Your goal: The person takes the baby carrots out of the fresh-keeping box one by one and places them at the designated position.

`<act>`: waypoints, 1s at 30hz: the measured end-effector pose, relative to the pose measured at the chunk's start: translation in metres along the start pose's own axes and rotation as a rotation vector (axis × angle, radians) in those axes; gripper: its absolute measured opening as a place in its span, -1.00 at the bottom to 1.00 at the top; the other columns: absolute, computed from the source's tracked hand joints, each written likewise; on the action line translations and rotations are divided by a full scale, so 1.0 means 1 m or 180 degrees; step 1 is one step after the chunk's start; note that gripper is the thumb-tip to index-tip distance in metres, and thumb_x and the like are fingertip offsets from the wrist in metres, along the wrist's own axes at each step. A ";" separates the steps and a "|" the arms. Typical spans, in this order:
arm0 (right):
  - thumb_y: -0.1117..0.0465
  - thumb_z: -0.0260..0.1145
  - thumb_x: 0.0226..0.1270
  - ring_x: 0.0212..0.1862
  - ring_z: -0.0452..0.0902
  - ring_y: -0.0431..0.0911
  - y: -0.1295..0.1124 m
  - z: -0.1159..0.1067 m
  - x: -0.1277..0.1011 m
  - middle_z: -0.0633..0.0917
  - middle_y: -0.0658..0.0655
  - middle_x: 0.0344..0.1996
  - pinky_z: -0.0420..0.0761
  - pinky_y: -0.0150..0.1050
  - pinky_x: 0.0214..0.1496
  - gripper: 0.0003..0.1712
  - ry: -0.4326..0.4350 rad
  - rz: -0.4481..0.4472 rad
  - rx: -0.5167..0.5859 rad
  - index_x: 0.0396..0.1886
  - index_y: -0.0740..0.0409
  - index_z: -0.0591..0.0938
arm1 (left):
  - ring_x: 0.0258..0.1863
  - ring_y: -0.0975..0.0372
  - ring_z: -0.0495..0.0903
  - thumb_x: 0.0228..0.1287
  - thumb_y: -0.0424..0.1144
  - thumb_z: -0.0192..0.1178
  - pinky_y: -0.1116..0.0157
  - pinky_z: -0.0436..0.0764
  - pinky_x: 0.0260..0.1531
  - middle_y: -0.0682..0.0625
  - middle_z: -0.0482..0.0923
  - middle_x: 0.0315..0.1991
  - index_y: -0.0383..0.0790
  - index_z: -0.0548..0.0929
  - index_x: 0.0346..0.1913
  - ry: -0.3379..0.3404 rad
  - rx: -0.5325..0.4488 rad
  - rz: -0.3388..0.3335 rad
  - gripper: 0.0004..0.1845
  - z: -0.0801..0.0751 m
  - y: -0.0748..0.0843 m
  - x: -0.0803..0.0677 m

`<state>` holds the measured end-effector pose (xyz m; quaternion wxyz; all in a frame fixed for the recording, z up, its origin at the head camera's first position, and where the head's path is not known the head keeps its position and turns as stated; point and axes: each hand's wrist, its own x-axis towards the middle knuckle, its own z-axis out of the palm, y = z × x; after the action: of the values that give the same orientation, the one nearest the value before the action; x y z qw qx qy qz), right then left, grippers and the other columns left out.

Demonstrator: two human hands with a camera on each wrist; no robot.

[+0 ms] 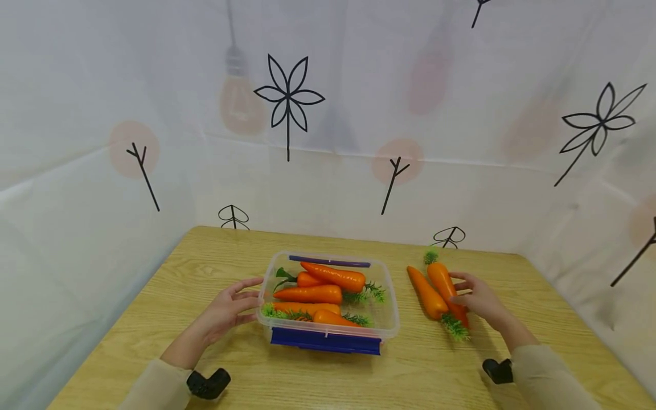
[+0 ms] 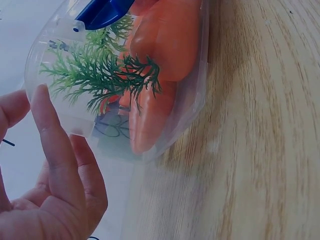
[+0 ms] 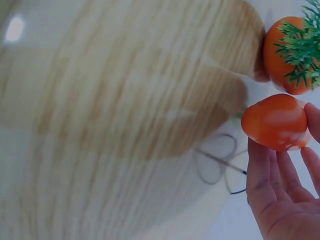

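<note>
Two orange carrots lie side by side on the wooden bench [image 1: 154, 319], to the right of a clear plastic box. The right-hand carrot [image 1: 447, 288] is touched by the right hand [image 1: 482, 300], whose fingers are laid along its far side with the thumb at the near side; in the right wrist view the fingers [image 3: 262, 175] are seen straight under its rounded end, so it is touched rather than firmly gripped. The left-hand carrot [image 1: 426, 294] lies just beside it, apart from the hand, with its green top toward the near edge.

The clear plastic box [image 1: 389, 319] stands in the middle of the bench, with a blue clip [image 1: 325, 340] on its near side and a blue strip [image 1: 329, 262] at its far side. Several carrots [image 1: 310, 294] with green tops are held inside it. The left hand [image 1: 225, 310] is placed at the box's left wall with fingers spread and relaxed, nothing being gripped; its fingertips [image 2: 42, 107] are seen at the rim.

A white cloth printed with black flowers [image 1: 288, 97] is hung behind and beside the bench.
</note>
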<state>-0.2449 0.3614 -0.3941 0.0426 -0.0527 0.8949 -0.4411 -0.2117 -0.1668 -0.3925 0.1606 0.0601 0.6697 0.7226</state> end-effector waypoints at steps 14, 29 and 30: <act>0.27 0.28 0.25 -0.10 0.51 0.19 0.007 0.001 0.000 0.39 0.55 0.02 0.61 -0.14 -0.23 -0.30 -0.0167 -0.0055 -0.0013 0.27 0.50 0.22 | -0.08 0.15 0.53 0.22 -0.27 0.23 0.26 0.58 -0.16 -0.36 0.27 0.20 -0.31 0.17 0.37 -0.0028 -0.0018 0.0005 -0.30 0.001 0.000 0.002; 0.32 0.20 0.31 -0.11 0.51 0.26 -0.005 -0.014 -0.004 0.42 0.54 -0.02 0.62 -0.09 -0.24 -0.43 0.0034 -0.0399 -0.0073 0.24 0.50 0.28 | -0.08 0.12 0.52 0.20 -0.24 0.25 0.26 0.58 -0.16 -0.36 0.27 0.20 -0.28 0.19 0.36 0.0020 0.0036 -0.0030 -0.29 -0.002 -0.004 0.003; 0.31 0.20 0.31 -0.12 0.51 0.26 -0.007 -0.015 -0.004 0.43 0.53 -0.03 0.62 -0.10 -0.25 -0.44 0.0059 -0.0435 -0.0090 0.23 0.49 0.29 | -0.08 0.12 0.53 0.20 -0.24 0.26 0.26 0.58 -0.16 -0.36 0.27 0.20 -0.27 0.20 0.36 0.0030 0.0040 -0.0032 -0.29 -0.002 -0.004 0.003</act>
<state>-0.2427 0.3693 -0.3797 0.0034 -0.1102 0.8957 -0.4308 -0.2141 -0.1675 -0.3968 0.1607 0.0544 0.6752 0.7179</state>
